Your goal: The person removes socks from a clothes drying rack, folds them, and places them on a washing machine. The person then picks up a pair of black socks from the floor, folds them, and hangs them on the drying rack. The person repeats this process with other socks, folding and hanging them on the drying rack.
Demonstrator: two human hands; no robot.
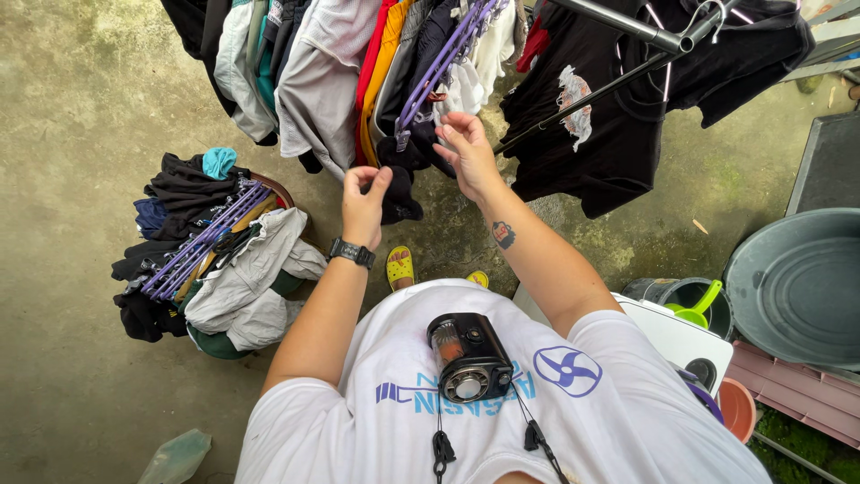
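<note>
While clothes already crowd the drying rack [627, 22], the left hand [363, 204] pinches a dark garment [399, 184] under the purple clip hanger [439, 67]; the right hand [466, 152] hovers open-fingered beside it. A heaped laundry basket [210, 260] waits on the concrete floor [72, 134].

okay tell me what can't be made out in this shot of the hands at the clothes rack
Head view only:
- Dark garment: its kind is unclear; the left hand and its own folds hide its shape.
- Right hand: fingertips lie against the purple hanger; grip unclear.
- Clothes rack: top cut off by the upper edge.
- Laundry basket: mostly buried under piled clothes.
- Grey tub: cut off at the right edge.
</note>
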